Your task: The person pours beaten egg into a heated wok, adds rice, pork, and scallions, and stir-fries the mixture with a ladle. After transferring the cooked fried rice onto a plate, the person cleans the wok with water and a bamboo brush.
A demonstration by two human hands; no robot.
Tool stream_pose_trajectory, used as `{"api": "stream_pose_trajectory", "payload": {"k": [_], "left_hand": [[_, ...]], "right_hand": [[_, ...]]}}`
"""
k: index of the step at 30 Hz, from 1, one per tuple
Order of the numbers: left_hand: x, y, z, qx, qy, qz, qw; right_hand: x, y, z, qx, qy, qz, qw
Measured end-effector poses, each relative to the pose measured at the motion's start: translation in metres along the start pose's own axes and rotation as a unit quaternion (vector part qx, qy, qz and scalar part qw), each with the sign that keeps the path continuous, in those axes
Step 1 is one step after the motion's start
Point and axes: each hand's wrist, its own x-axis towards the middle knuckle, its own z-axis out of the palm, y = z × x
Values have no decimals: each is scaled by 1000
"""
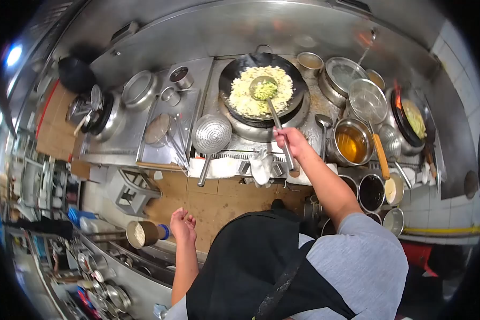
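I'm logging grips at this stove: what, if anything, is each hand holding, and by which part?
The right hand holds the ladle around the middle of its handle; the left hand appears empty.

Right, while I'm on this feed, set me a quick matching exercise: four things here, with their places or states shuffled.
1. Ladle
2. Left hand
3. Amber liquid
4. Grey stool

A. In a steel pot
B. On the brown floor
C. In the right hand
D. Holding nothing

Pairs: 1-C, 2-D, 3-A, 4-B
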Motion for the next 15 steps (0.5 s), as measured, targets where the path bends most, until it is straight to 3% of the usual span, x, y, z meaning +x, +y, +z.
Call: {"api": "stream_pose_trajectory", "payload": {"k": [1, 2, 5, 6, 8, 9, 11, 13, 15], "left_hand": [[5, 8, 16, 9, -25, 13, 1000], [10, 15, 37, 19, -48, 21, 998], [11, 27, 96, 56, -102, 41, 992], [10, 26, 115, 71, -131, 54, 987], [9, 16, 151, 115, -162, 82, 977], [8, 12, 167, 162, -196, 113, 961], [8, 1, 200, 219, -249, 144, 932], [18, -9, 229, 344, -307, 256, 850], [34, -20, 264, 414, -353, 378, 749]], "right_hand": [[8, -2, -6, -40, -4, -40, 998], [-22, -14, 33, -131, 72, -73, 986], [-73, -23, 61, -408, 130, -146, 892], [-81, -25, 59, -410, 132, -143, 891], [-95, -24, 53, -591, 150, -277, 742], [-96, -19, 46, -593, 151, -275, 742], [-92, -7, 26, -696, 201, -355, 591], [-83, 10, 16, -748, 259, -285, 540], [-71, 9, 0, -787, 246, -170, 539]]}}
